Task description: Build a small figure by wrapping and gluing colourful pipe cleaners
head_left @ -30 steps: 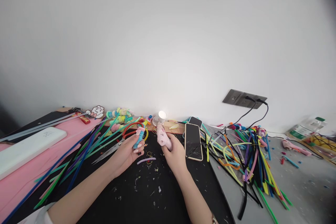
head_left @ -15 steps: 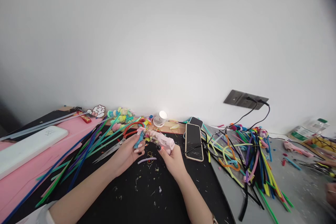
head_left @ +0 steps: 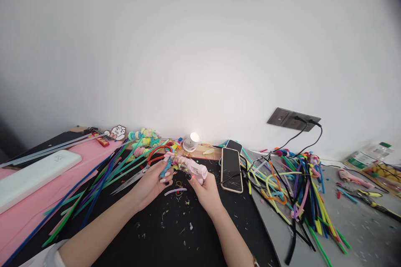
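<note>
Our left hand closes its fingers around a blue-wrapped craft piece. Our right hand grips a pink glue gun, whose nozzle points at that piece, between both hands. Scissors lie just left and a phone lies right.

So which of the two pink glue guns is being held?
The pink glue gun in the right hand, at the centre; the other glue gun lies on the grey surface, far right.
</note>
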Motion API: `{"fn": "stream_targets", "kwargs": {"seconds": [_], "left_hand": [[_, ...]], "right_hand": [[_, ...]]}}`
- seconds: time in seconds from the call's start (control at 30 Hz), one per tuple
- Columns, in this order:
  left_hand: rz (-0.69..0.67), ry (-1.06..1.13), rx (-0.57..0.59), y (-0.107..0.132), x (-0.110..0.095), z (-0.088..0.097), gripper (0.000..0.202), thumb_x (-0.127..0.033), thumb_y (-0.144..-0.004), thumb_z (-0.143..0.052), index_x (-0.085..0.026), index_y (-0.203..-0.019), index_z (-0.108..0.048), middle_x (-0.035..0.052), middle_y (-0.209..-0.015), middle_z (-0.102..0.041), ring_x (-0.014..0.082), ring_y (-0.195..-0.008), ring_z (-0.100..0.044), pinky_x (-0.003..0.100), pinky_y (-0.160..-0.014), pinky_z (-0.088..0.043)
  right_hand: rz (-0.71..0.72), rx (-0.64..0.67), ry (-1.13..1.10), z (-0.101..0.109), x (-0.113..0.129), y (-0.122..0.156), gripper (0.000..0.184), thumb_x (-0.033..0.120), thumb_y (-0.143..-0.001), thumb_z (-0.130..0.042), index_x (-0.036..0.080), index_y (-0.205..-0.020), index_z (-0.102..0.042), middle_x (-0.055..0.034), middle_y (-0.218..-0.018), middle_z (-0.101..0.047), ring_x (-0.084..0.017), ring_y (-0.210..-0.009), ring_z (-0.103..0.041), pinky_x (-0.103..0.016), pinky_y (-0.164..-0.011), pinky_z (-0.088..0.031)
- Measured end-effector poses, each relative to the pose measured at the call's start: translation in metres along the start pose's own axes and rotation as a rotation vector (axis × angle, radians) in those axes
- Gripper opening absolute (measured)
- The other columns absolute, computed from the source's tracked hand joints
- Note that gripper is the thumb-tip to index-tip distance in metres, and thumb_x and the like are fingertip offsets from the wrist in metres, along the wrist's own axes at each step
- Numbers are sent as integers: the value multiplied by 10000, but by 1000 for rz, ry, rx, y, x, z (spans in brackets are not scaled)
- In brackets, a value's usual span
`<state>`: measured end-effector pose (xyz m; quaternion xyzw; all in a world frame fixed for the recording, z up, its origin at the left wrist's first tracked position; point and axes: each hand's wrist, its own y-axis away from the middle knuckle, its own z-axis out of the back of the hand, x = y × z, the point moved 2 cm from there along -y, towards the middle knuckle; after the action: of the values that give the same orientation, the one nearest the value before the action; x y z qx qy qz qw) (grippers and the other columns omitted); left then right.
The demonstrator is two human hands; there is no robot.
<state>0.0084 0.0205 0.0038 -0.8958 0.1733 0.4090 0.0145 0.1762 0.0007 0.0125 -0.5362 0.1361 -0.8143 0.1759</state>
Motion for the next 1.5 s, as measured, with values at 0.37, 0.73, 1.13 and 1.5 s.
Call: {"fn": "stream_targets", "kwargs": {"seconds": [0.37, 0.73, 1.13, 1.5], "left_hand": [[18, 53, -13, -1, -1, 1, 248, -349, -873, -584, -198, -742, -437, -70, -605, -391, 51, -460, -299, 175, -476, -356], [26, 76, -6, 1, -2, 0, 192, -314, -882, -578, -193, -794, -456, -69, -614, -390, 43, -461, -304, 165, -473, -349], [-73, 8, -97, 0, -4, 0, 200, -367, -852, -606, -205, -848, -489, -78, -601, -406, 47, -459, -297, 165, -480, -367], [-314, -409, -203, -1, -4, 7, 214, -392, -793, -659, -199, -772, -569, -33, -608, -513, 124, -539, -451, 221, -518, -364]], "right_hand": [[1, -7, -32, 1, 0, 0, 299, 217, -841, -559, 179, -1112, -680, -43, -998, -720, -232, -882, -659, -306, -812, -507], [3, -9, -22, 1, 0, 0, 304, 248, -852, -557, 179, -1125, -674, -52, -1033, -719, -241, -899, -663, -314, -820, -509], [-99, -48, 366, 5, -3, 1, 187, 268, -836, -541, 200, -958, -665, -26, -792, -698, -206, -709, -630, -259, -630, -434], [-261, -20, 836, 1, -10, 5, 519, 206, -694, -563, 161, -1211, -552, -145, -1104, -613, -349, -1041, -512, -468, -865, -341]]}}
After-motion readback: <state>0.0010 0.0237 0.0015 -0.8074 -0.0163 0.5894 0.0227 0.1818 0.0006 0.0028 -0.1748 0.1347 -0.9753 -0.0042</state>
